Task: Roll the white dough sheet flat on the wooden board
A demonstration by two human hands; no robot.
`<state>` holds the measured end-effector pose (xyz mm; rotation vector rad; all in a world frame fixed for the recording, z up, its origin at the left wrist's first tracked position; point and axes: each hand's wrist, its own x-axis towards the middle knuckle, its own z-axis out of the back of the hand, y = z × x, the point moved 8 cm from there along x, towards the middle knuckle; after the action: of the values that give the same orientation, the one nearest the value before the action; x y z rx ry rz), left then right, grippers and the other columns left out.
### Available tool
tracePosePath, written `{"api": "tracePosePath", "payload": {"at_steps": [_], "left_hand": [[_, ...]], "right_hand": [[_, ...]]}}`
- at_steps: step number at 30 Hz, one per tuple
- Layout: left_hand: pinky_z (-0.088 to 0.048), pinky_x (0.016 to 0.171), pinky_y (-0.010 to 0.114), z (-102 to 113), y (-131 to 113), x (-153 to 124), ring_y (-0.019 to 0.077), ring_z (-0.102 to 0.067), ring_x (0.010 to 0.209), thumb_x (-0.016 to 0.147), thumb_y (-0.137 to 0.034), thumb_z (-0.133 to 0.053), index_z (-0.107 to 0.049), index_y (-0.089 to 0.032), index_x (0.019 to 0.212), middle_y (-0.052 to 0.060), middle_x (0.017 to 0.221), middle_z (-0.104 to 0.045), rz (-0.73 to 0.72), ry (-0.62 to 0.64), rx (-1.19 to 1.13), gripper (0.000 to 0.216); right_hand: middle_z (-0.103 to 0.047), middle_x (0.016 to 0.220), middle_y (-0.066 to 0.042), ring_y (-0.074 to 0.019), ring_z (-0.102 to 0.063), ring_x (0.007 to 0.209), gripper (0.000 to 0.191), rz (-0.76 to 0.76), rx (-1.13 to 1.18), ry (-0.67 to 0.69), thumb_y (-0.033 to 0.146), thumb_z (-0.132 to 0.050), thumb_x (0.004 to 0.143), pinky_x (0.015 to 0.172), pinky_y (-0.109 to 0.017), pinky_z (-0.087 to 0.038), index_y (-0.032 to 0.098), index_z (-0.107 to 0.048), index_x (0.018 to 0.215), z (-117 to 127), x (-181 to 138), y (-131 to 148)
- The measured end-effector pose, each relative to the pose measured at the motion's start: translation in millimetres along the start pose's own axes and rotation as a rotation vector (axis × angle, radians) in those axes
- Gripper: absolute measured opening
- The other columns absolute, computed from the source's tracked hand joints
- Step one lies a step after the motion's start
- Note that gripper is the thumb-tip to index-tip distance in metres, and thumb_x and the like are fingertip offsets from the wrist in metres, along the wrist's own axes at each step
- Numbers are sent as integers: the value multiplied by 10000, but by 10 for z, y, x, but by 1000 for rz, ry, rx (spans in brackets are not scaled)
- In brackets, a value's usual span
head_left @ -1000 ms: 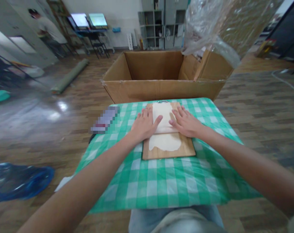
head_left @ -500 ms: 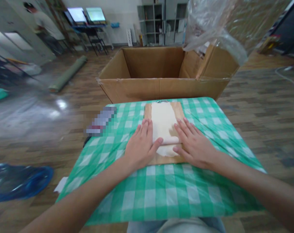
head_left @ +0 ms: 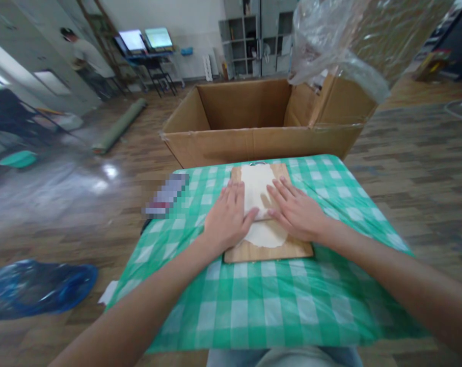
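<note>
- The left hand (head_left: 227,213) lies over the left edge of a wooden board (head_left: 269,254), fingers straight and pointing away from the person, thumb reaching inward across a pale sheet of dough (head_left: 255,184).
- The right hand (head_left: 296,213) mirrors it over the board's right side, fingers slightly spread, thumb turned in toward the other thumb; the two thumbs stay apart.
- Neither grip is curled round anything: both hands are spread flat, palms down.
- The dough lies along the middle of the board, long and narrow, its near end rounded and just short of the board's near edge.
- A pale ridge (head_left: 264,215) crosses the dough between the hands; it may be a light rolling pin or a fold, as the hands cover its ends.
- The board, with a metal clip (head_left: 258,163) at its far edge, sits on a tabletop (head_left: 276,300) covered in green-and-white check.
- A pixelated flat object (head_left: 167,196) is at the tabletop's far left corner.
- Beyond the tabletop stands an open cardboard box (head_left: 261,145), clear plastic wrap (head_left: 322,46) over its right side.
</note>
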<state>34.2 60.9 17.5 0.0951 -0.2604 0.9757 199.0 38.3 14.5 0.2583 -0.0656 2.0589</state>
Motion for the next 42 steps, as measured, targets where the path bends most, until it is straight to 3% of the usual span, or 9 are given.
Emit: {"api": "tracePosePath", "payload": {"at_steps": [3, 6, 13, 16, 25, 31, 36, 39, 42], "left_hand": [[-248, 1306, 542, 63, -214, -365, 356, -190, 1638, 1074, -638, -297, -202, -7, 1655, 273, 1712, -292, -88, 62, -40, 864], [-236, 1311, 533, 46, -198, -352, 340, -179, 1641, 1077, -645, -255, -189, -30, 1666, 251, 1725, -274, -83, 73, -48, 855], [-294, 1262, 533, -211, 430, 728, 373, -377, 1565, 1113, -555, -251, -350, -24, 1603, 278, 1649, -412, 169, 77, -19, 729], [-384, 1202, 513, -185, 557, 915, 359, -516, 1471, 1121, -515, -273, -350, -39, 1603, 294, 1607, -464, 252, 57, -33, 681], [-282, 1295, 516, -16, -52, -194, 349, -264, 1618, 1099, -576, -269, -283, -44, 1640, 238, 1694, -358, 6, 2, -3, 759], [-374, 1209, 544, -133, 294, 393, 387, -427, 1526, 1096, -574, -306, -442, -89, 1546, 225, 1565, -534, 110, 8, 28, 676], [-427, 1113, 558, -207, 581, 1035, 410, -626, 1268, 1078, -522, -417, -701, -82, 1155, 256, 1231, -717, 153, 129, 119, 528], [-404, 1151, 554, -133, 504, 916, 383, -565, 1361, 1101, -431, -364, -663, -106, 1259, 237, 1333, -680, 140, 79, 123, 468], [-413, 1182, 517, -40, 310, 444, 367, -435, 1511, 1092, -492, -380, -514, -111, 1472, 234, 1550, -525, 135, -34, 54, 554]], "right_hand": [[-293, 1736, -167, -356, -148, 1633, 720, 62, 33, 24, 575, -282, 1101, 1292, -568, -252, 115, -363, 1650, 54, -325, 247], [-265, 1736, -202, -399, -156, 1624, 794, 22, 35, 25, 653, -278, 1080, 1282, -602, -250, 107, -371, 1649, 45, -323, 241], [-306, 1731, -159, -439, -165, 1615, 812, -205, -7, -26, 695, -187, 1065, 1242, -729, -230, 161, -463, 1610, -168, 628, -438], [-317, 1727, -142, -420, -200, 1612, 695, -204, -35, -95, 567, -216, 1100, 1253, -746, -171, 173, -418, 1635, -95, 782, -495], [-334, 1710, -205, -391, -188, 1619, 808, 20, 5, -23, 663, -274, 1081, 1258, -592, -310, 92, -377, 1643, 12, -90, 240], [-457, 1647, -193, -393, -323, 1574, 697, -35, -53, -13, 589, -240, 1112, 1238, -631, -317, 136, -495, 1577, -78, 436, -111], [-594, 1535, -166, -398, -437, 1506, 469, 99, -138, 3, 332, -342, 1120, 1259, -694, -195, 189, -626, 1464, -136, 972, -298], [-533, 1590, -188, -400, -396, 1532, 540, 30, -104, -32, 433, -334, 1125, 1259, -676, -216, 139, -575, 1508, -122, 902, -291], [-409, 1669, -222, -404, -291, 1585, 746, -70, -18, -58, 618, -292, 1098, 1254, -618, -283, 85, -463, 1592, -100, 516, -149]]}}
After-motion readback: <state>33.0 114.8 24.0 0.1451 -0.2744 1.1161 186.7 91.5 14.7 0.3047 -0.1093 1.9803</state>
